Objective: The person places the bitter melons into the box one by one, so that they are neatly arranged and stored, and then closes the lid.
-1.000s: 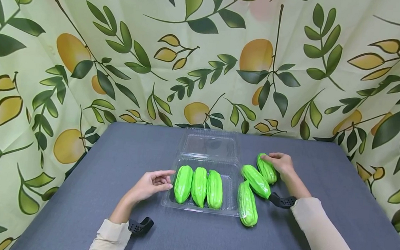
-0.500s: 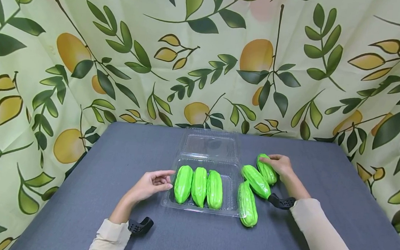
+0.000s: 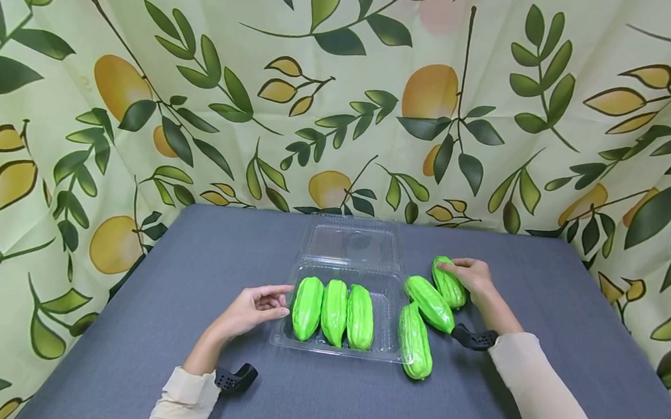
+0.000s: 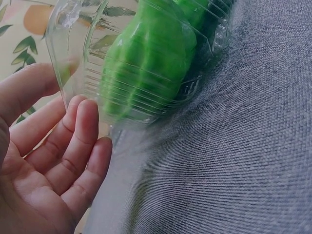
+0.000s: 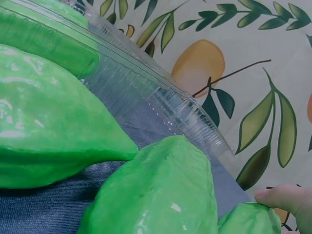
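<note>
A clear plastic clamshell box [image 3: 387,320] lies with its lid folded back, three green ridged bitter melons [image 3: 334,312] side by side in its left part. My left hand [image 3: 256,310] is at the box's left side, fingers loosely bent; in the left wrist view one fingertip shows through the clear rim. Whether it presses the plastic, I cannot tell. My right hand [image 3: 471,275] pinches the far end of a bitter melon [image 3: 447,284] right of the box. In the right wrist view the thumb [image 5: 280,197] lies on that melon's tip; the other fingers are mostly out of sight.
Two more bitter melons lie between the box and my right arm: a middle one [image 3: 430,304] and a near one [image 3: 416,343] against the box's right edge. The raised lid [image 3: 353,241] reaches toward the table's back edge. A leaf-patterned cloth [image 3: 345,104] hangs behind the grey table [image 3: 319,401].
</note>
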Motion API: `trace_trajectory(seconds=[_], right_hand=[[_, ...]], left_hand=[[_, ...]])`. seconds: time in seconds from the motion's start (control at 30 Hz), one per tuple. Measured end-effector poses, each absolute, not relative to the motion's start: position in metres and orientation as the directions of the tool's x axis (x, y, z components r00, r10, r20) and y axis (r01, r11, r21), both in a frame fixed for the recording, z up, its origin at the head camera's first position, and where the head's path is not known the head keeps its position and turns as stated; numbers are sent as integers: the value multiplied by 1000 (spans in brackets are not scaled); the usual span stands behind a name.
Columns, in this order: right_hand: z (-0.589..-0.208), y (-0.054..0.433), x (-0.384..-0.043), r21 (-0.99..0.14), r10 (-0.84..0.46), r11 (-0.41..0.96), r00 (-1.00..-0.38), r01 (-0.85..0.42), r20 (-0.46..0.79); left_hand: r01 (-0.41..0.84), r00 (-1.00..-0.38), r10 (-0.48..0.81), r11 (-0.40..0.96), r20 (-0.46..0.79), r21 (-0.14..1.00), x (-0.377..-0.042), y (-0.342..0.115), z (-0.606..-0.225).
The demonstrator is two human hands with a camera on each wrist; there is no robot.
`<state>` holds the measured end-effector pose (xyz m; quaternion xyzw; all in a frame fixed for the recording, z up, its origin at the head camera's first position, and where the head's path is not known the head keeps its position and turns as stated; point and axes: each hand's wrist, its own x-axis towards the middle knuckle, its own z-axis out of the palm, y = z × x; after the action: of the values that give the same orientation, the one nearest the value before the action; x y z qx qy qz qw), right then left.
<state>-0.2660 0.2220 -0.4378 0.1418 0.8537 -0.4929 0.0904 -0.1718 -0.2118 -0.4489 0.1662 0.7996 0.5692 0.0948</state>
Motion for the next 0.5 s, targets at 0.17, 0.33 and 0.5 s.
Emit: trace_trajectory(seconds=[0.17,0.33,0.5], right_hand=[[-435,225,-266,-818,166,475,-946,325,-280],[-431,228,-267,-820,181,462,-942,336,-284],[-425,229,-264,-831,182,440,-940,341,-289]], left_hand=[[162,-926,376,294,41,942,-172,-212,-449],[168,-925,378,295,47,941,-172,-212,-450],[170,-925,378,296,48,940,-172,-213,-449]])
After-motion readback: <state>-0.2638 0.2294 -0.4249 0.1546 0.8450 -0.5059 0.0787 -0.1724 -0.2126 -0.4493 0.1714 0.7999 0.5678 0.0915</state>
